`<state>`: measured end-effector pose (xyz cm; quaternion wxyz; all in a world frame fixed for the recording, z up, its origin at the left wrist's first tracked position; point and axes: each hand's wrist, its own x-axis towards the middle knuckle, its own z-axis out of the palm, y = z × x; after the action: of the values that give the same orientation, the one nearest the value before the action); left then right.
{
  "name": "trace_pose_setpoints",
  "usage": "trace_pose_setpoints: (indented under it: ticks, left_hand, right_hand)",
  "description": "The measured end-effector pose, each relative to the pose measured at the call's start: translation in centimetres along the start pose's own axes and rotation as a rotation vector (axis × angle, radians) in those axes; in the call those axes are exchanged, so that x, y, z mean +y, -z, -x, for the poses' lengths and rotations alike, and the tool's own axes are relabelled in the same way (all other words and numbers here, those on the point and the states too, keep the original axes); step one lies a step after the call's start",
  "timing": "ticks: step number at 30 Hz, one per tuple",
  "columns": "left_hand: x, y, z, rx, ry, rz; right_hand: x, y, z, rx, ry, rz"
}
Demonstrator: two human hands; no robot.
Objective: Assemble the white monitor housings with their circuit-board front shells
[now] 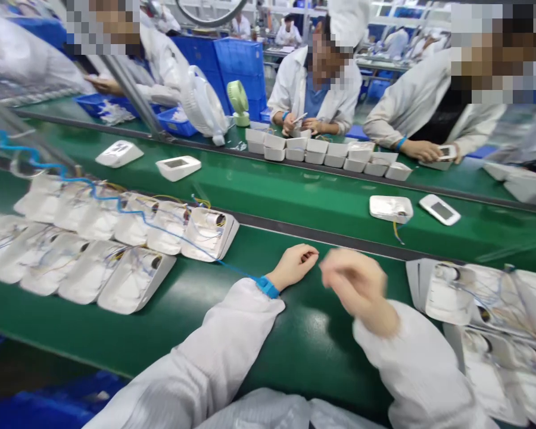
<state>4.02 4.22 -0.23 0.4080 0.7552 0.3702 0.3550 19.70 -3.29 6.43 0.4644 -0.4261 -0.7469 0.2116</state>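
Observation:
My left hand (295, 266) rests on the green bench with its fingers curled in, and nothing shows in it. A blue wrist strap (268, 287) with a coiled blue cord circles that wrist. Just to the right, raised over the bench, my right hand (356, 281) is smeared by motion. Its fingers look bent, but whether they pinch anything is unclear. The closest part to my left hand is an open white plastic housing (209, 233) with wires inside, at the end of a row. Right of my right hand stand more white housings (449, 292), also wired.
Beyond a dark rail runs a green conveyor (268, 190) carrying white device shells (178, 167) and a white cover with a dark window (440, 210). Across it, people in white coats handle parts behind stacked housings (315, 152). A white fan (204, 104) and green fan (238, 102) stand there.

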Motion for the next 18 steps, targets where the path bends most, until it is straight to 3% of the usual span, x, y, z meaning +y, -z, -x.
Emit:
trace_pose_setpoints:
  ticks: [2, 4, 7, 12, 15, 18]
  left_hand:
    - [0.0, 0.1, 0.0, -0.012, -0.012, 0.003]
    - [0.0, 0.2, -0.1, -0.007, 0.003, -0.023]
    - [-0.2, 0.2, -0.1, -0.019, 0.019, -0.049]
    - [-0.6, 0.1, -0.1, -0.031, 0.023, -0.031]
    - [-0.7, 0.1, -0.1, -0.037, 0.032, -0.028]
    - [-0.8, 0.1, -0.2, -0.04, 0.035, -0.022]
  right_hand:
    - [3.2, -1.1, -2.1, 0.119, -0.114, 0.07]
    - [6.9, -1.9, -3.5, 0.091, -0.293, 0.136]
    - [10.9, -1.6, -4.0, 0.142, -0.339, 0.259]
    - [13.7, 2.2, -4.0, 0.225, -0.392, 0.488]
    - [15.0, 4.4, -4.6, 0.283, -0.578, 0.69]
    - [16.0, 5.2, -5.4, 0.252, -0.767, 0.796]
